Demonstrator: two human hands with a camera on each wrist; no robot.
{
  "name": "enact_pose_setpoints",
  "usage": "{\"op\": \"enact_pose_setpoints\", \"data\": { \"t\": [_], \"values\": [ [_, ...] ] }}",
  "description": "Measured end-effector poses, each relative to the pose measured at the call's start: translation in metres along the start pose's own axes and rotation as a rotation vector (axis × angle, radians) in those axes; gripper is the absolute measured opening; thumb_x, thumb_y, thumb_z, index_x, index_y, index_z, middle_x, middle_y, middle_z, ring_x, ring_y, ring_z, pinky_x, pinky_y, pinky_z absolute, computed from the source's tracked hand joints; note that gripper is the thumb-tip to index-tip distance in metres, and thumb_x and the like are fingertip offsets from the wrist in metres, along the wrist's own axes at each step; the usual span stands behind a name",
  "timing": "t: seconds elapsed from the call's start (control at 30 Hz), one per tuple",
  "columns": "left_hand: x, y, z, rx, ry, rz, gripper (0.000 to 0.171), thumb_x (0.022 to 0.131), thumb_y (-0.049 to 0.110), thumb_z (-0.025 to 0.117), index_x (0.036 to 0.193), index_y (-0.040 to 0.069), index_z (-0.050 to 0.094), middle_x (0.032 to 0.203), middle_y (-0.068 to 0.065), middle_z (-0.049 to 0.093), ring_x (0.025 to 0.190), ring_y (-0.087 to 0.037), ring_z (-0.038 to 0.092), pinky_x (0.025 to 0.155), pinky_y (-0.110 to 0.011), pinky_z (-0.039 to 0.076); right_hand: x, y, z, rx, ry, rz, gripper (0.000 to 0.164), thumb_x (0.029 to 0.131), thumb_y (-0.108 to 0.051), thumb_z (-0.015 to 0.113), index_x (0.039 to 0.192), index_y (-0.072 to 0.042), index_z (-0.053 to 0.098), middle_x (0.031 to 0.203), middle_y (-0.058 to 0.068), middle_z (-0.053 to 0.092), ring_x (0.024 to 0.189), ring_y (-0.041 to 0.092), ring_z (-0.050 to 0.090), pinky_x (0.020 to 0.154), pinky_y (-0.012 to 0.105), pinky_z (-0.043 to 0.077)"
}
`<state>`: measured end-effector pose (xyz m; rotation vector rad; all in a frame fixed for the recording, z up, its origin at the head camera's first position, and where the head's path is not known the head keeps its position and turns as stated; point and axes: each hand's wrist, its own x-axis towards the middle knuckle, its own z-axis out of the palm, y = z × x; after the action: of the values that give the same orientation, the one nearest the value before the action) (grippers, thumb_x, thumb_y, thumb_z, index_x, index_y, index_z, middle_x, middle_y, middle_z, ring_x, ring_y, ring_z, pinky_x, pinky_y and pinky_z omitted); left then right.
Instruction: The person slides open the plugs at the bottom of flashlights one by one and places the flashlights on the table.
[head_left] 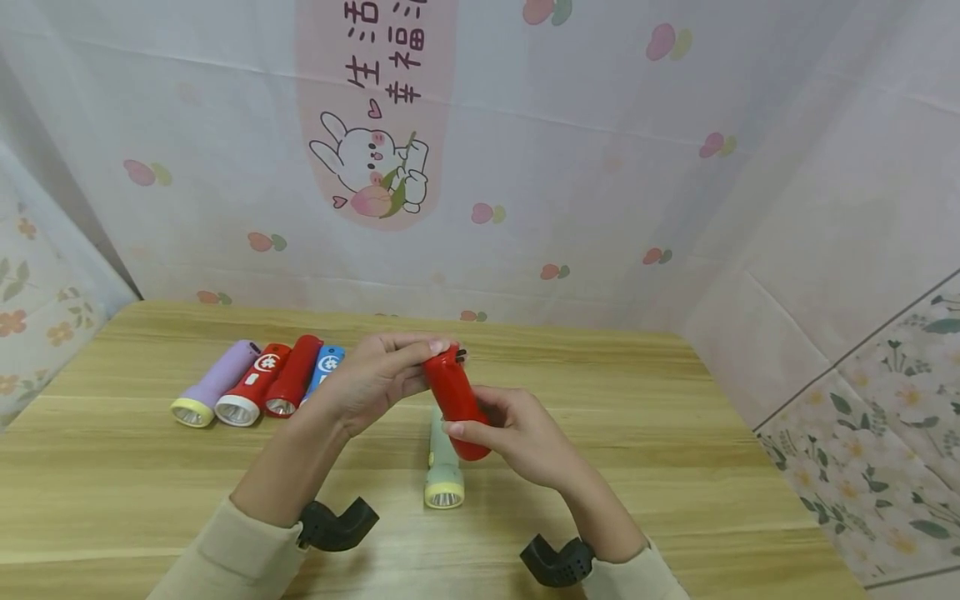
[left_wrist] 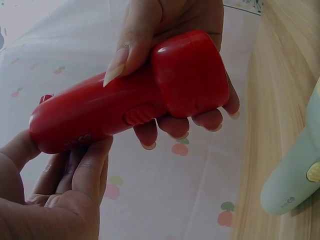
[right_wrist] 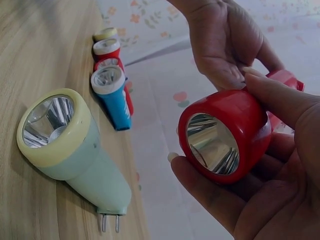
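Both hands hold a red flashlight (head_left: 455,398) above the table. My left hand (head_left: 378,371) pinches its tail end, where two metal plug prongs stick out in the head view. Around the lamp head, the fingers and thumb of my right hand (head_left: 521,429) are curled. The right wrist view shows the lens and silvery reflector of the red flashlight (right_wrist: 215,145); a ridged slide switch (left_wrist: 140,114) appears in the left wrist view. Below the hands a pale green flashlight (head_left: 444,475) with a yellow rim lies on the table, its upper part hidden in the head view.
A row of flashlights lies at the left: a purple one (head_left: 225,371), a red one with a white rim (head_left: 255,385), a plain red one (head_left: 296,375) and a blue one (head_left: 328,362). Behind the wooden table (head_left: 615,467) hangs a patterned cloth (head_left: 585,150).
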<state>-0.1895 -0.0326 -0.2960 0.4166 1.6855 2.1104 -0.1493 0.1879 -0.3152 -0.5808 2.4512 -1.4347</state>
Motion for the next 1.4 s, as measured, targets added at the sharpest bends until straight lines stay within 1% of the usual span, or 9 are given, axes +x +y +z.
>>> {"op": "enact_pose_setpoints", "data": {
  "t": [0.2,0.5,0.57,0.77,1.0,1.4],
  "values": [
    [-0.0007,-0.0004,0.0001,0.005,-0.025,0.008,0.04,0.103,0.017,0.057,0.135,-0.007,0.059,0.125,-0.008,0.072,0.119,-0.022,0.066,0.103,-0.034,0.055,-0.0013,0.0008,-0.0004,-0.006,-0.006,-0.003,0.036,0.096,-0.026,0.07,0.127,-0.009,0.068,0.111,0.007,0.075,0.089,0.017,0.072,0.083,0.033,0.06],
    [-0.001,0.0002,-0.0003,-0.012,-0.028,0.01,0.039,0.103,0.016,0.057,0.134,-0.008,0.059,0.114,0.0,0.074,0.114,-0.02,0.068,0.101,-0.032,0.056,-0.0011,-0.0003,-0.0009,-0.019,-0.007,-0.021,0.035,0.096,-0.026,0.07,0.127,-0.009,0.068,0.11,0.007,0.075,0.088,0.017,0.072,0.083,0.031,0.06],
    [-0.0009,0.0,-0.0002,-0.011,-0.029,0.011,0.04,0.103,0.017,0.057,0.135,-0.008,0.059,0.115,0.0,0.074,0.113,-0.02,0.068,0.101,-0.032,0.056,-0.001,-0.0003,-0.001,-0.017,-0.006,-0.019,0.035,0.096,-0.026,0.07,0.127,-0.01,0.068,0.11,0.007,0.075,0.088,0.017,0.072,0.083,0.032,0.06],
    [-0.0003,-0.0012,-0.0005,-0.012,-0.034,0.014,0.039,0.103,0.018,0.057,0.134,-0.006,0.06,0.123,-0.009,0.073,0.115,-0.021,0.068,0.101,-0.033,0.056,-0.001,-0.0003,-0.0009,-0.012,-0.009,-0.013,0.035,0.096,-0.026,0.07,0.127,-0.01,0.068,0.111,0.007,0.075,0.089,0.017,0.072,0.084,0.032,0.06],
    [0.0,-0.0008,-0.0012,-0.004,-0.02,0.004,0.041,0.104,0.018,0.056,0.136,-0.008,0.057,0.119,-0.003,0.073,0.114,-0.02,0.069,0.102,-0.034,0.055,-0.0003,-0.0014,-0.0007,-0.009,-0.009,-0.012,0.034,0.096,-0.026,0.07,0.126,-0.01,0.069,0.11,0.007,0.075,0.089,0.017,0.072,0.083,0.033,0.06],
    [0.0001,-0.0018,-0.0017,0.0,-0.015,0.008,0.04,0.104,0.018,0.057,0.135,-0.006,0.06,0.121,-0.004,0.072,0.113,-0.02,0.07,0.102,-0.034,0.056,0.0,-0.0019,-0.0003,-0.015,-0.009,-0.009,0.032,0.096,-0.026,0.07,0.124,-0.011,0.07,0.108,0.006,0.075,0.088,0.016,0.072,0.083,0.032,0.06]
  ]
}}
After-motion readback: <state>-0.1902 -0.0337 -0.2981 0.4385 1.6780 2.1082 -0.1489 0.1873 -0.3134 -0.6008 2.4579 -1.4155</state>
